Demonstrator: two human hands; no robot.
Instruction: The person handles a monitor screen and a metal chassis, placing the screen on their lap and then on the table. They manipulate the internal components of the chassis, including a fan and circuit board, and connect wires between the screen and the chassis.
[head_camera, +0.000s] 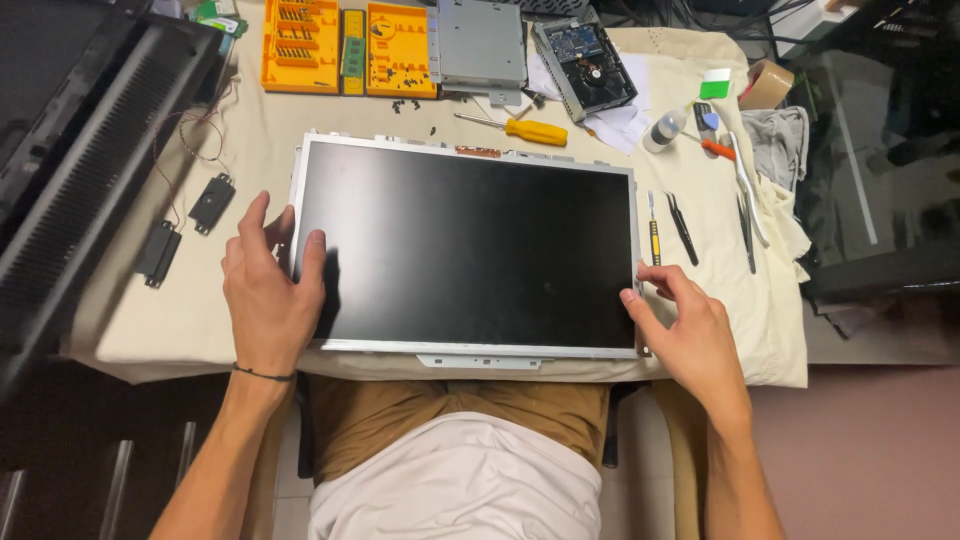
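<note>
The left hand (268, 290) is laid flat, fingers spread, over the left edge of the panel (468, 250), fingertips on the dark screen and the metal frame; nothing is clamped. The right hand (688, 328) is set at the panel's right edge near the lower corner, fingers loosely curled and apart, the fingertips touching the frame; whether the edge is actually pinched cannot be told. The panel lies face up across the front of the bench (180, 330), its near edge at or just over the cloth-covered rim above the lap. Just beside the right edge lie a small yellow-handled tool (652, 240) and black tweezers (684, 228); further right, more tweezers (746, 190). Behind the panel are noted a yellow screwdriver (520, 128), loose screws (405, 102), orange trays (345, 48), a metal bracket (481, 45) and a hard drive (585, 62). Two small speakers (185, 228) on wires lie to the left. Risks judged: pressure from the flat left hand could mark or crack the screen; a one-sided lift could twist the panel; a slide toward the lap could drop it off the rim; a shift rightward could sweep the tools off.
</note>
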